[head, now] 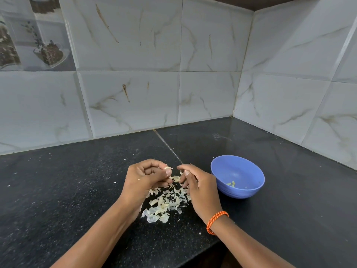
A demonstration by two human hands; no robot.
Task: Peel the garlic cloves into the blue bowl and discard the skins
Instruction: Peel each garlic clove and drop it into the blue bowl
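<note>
Pinching a garlic clove (167, 168) between curled thumb and fingers, the left hand (144, 176) hovers above the skin pile (165, 202) on the black granite counter (58, 190). The right hand (195, 182) sits just beside it at 3 o'clock — fingertips curled together, whether pinching skin I cannot tell. The blue bowl (251, 190), at 3 o'clock, holds peeled bits — open counter runs to the tiled corner walls (212, 93) at 12.

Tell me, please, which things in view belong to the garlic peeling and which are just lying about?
Belong to the job:
- clove, pinched in the left hand
- right hand, close beside the clove
- bowl, with a few pieces inside
- skins, heaped on the counter under the hands

Just there:
- wall tiles
- orange wristband
</note>
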